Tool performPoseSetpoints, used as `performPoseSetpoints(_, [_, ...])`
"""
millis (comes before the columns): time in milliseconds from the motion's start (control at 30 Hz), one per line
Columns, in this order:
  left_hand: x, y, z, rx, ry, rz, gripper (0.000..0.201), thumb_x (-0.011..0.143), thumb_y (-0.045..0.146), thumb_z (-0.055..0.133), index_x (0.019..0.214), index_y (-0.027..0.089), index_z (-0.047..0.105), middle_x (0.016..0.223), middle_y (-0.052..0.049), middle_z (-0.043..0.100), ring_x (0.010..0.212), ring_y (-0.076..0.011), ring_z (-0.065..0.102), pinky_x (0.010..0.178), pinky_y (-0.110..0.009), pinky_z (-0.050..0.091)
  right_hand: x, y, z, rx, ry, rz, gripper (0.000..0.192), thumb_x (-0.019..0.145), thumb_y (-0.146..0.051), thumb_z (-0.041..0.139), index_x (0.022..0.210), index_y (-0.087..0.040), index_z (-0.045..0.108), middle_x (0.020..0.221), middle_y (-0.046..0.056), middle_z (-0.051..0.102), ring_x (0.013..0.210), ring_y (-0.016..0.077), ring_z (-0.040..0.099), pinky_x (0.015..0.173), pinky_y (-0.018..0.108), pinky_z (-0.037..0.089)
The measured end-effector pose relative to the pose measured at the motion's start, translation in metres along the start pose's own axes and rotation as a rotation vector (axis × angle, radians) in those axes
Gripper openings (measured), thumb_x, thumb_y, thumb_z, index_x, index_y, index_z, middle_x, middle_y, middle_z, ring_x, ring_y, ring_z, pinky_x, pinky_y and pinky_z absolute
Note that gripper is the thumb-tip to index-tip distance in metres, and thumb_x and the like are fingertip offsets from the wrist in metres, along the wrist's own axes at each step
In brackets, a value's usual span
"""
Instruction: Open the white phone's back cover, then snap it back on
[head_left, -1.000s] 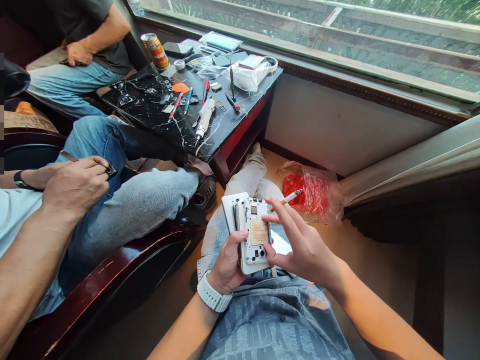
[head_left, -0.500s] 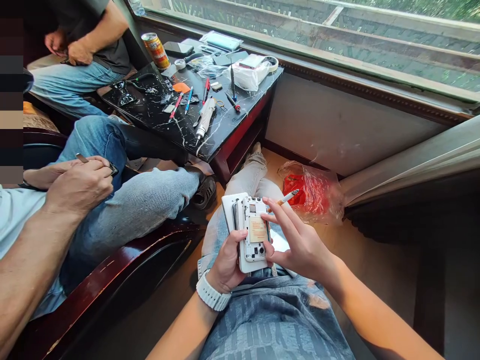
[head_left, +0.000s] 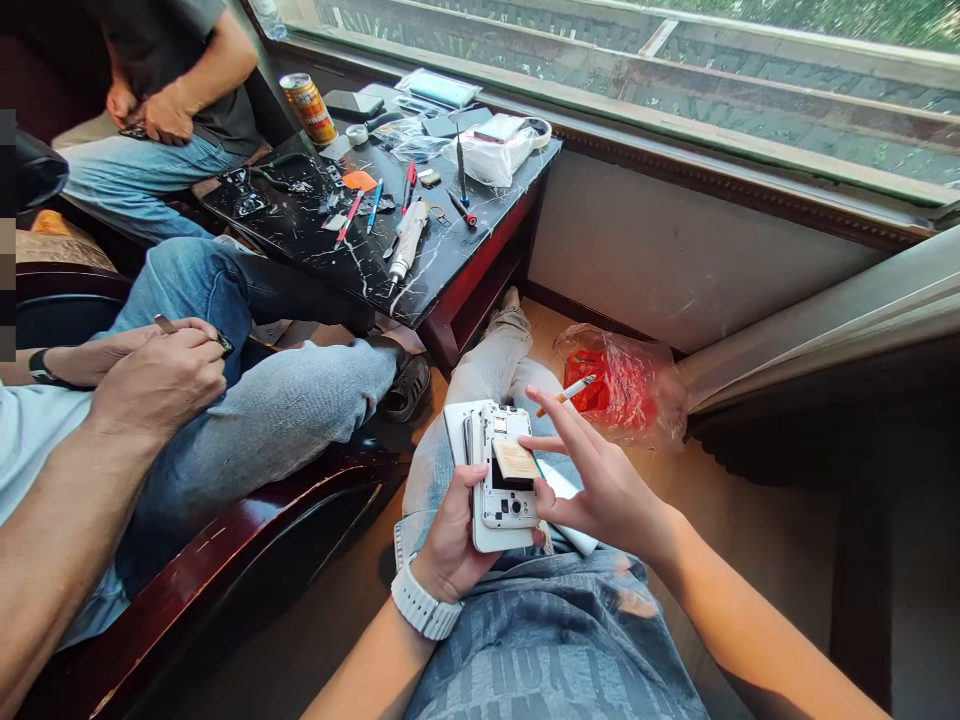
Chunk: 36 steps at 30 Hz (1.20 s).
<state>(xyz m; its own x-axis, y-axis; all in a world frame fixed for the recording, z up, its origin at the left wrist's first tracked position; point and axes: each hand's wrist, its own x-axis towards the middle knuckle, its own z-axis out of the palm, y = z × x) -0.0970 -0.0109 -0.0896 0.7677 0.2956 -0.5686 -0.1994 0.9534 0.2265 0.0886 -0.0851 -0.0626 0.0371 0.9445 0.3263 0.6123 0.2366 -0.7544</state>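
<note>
L hand (head_left: 450,530) grips the opened white phone (head_left: 504,490) from the left, fingers wrapped round its edge, over the lap at near centre. R hand (head_left: 600,490), fingers spread w/ a cigarette (head_left: 568,392) between two of them, pinches the tan battery (head_left: 516,460), which sits tilted up out of the phone's bay. Far left: black marble table (head_left: 315,235) w/ tools; another person's hands (head_left: 157,375) at near left.

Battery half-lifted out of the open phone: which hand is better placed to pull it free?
Probably the right hand: its fingers already touch the raised battery. The left hand is wrapped around the phone, steadying it. One snag: the right hand also holds a cigarette between two fingers.
</note>
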Motion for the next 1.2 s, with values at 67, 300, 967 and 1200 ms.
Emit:
performPoseSetpoints(67, [-0.001, -0.001, 0.001, -0.033, -0.004, -0.021, 0.041, 0.088, 0.048, 0.074, 0.119, 0.020, 0.077, 0.105, -0.011, 0.080, 0.084, -0.0259, 0.073, 0.067, -0.039, 0.064, 0.002, 0.000, -0.003, 0.046, 0.012, 0.022, 0.093, 0.097, -0.012, 0.061, 0.174, -0.031, 0.013, 0.169, 0.017, 0.039, 0.104, 0.0264, 0.080, 0.095, 0.045, 0.069])
performPoseSetpoints(300, [-0.003, -0.003, 0.003, -0.132, -0.040, -0.047, 0.037, 0.090, 0.044, 0.072, 0.118, 0.020, 0.078, 0.105, -0.011, 0.080, 0.092, -0.0275, 0.073, 0.064, -0.041, 0.064, 0.008, 0.005, -0.003, 0.122, 0.165, 0.023, 0.079, 0.106, -0.014, 0.056, 0.173, -0.036, 0.020, 0.165, 0.014, 0.046, 0.098, 0.0204, 0.079, 0.108, 0.049, 0.063])
performPoseSetpoints(967, [0.002, -0.012, -0.008, -0.044, -0.283, -0.017, 0.049, 0.093, 0.052, 0.068, 0.126, 0.017, 0.077, 0.107, -0.013, 0.080, 0.084, -0.0275, 0.075, 0.072, -0.040, 0.063, -0.003, 0.026, -0.012, 0.501, 0.555, 0.405, 0.069, 0.092, -0.030, 0.083, 0.152, -0.032, 0.049, 0.156, 0.011, 0.054, 0.082, 0.0113, 0.074, 0.082, 0.025, 0.065])
performPoseSetpoints(1200, [0.003, -0.012, -0.007, 0.022, -0.318, -0.007, 0.050, 0.091, 0.055, 0.069, 0.123, 0.018, 0.078, 0.103, -0.012, 0.081, 0.078, -0.0272, 0.076, 0.071, -0.037, 0.061, -0.091, 0.124, -0.047, -0.104, 0.769, 0.832, 0.082, 0.080, -0.044, 0.075, 0.152, -0.022, 0.043, 0.154, 0.015, 0.056, 0.090, 0.0176, 0.076, 0.091, 0.034, 0.062])
